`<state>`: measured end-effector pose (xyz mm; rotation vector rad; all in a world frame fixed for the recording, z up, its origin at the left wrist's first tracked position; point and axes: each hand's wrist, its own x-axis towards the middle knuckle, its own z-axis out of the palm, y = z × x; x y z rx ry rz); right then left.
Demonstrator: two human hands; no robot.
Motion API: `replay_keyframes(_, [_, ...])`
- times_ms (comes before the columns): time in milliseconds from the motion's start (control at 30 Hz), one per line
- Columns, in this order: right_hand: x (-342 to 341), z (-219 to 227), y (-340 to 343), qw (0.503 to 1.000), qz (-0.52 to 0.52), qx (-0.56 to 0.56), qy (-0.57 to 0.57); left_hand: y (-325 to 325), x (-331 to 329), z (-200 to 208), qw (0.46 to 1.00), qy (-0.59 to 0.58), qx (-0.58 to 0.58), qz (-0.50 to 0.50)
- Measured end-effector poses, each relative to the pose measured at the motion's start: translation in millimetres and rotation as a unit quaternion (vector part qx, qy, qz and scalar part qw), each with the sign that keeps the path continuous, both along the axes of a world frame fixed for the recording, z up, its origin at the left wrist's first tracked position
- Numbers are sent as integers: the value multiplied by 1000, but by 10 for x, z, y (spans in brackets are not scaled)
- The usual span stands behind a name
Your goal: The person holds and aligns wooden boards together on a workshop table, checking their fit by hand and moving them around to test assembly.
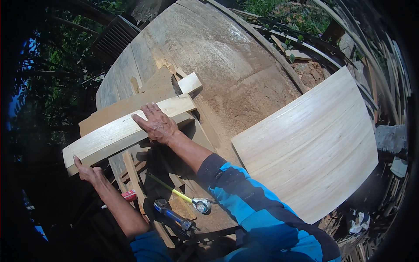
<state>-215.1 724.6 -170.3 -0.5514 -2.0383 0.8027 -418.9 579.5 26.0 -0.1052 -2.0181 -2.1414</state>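
Observation:
A long pale wooden beam (118,129) lies slanted across the left side of the worktable. My left hand (89,172) grips its near left end, thumb up along the side and the other fingers partly hidden beneath. Further along, my right hand (157,124) holds the beam from above, its fingers spread over the top face. The beam's far end is close to a toothed circular saw blade (175,85) standing up from the table. Just beyond that end sits a small pale wood block (190,83), beside the blade.
Sawdust coats the wooden worktable (196,43). A wide pale board (310,148) lies at the right. Nearer me are a tape measure (201,205) with its yellow tape out, a blue-and-black power tool (174,216) and a red tube (129,195). Scrap strips (390,78) lean at the far right.

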Motion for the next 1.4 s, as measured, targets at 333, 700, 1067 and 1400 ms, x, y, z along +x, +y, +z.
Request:
replay_keyframes(333, [-46,-32,-8,1000,-18,13,7,-97,-264,-51,1000,-7,-16,1])
replay_keyframes(700, [-14,13,27,1000,-11,6,7,-83,-264,-51,1000,10,-10,-4])
replay_keyframes(1067, [-32,-4,29,1000,-9,2,-5,-81,-274,-55,1000,3,-13,1])
replay_keyframes(1400, [-69,-18,45,999,-23,13,23,-39,-262,-46,1000,2,2,0])
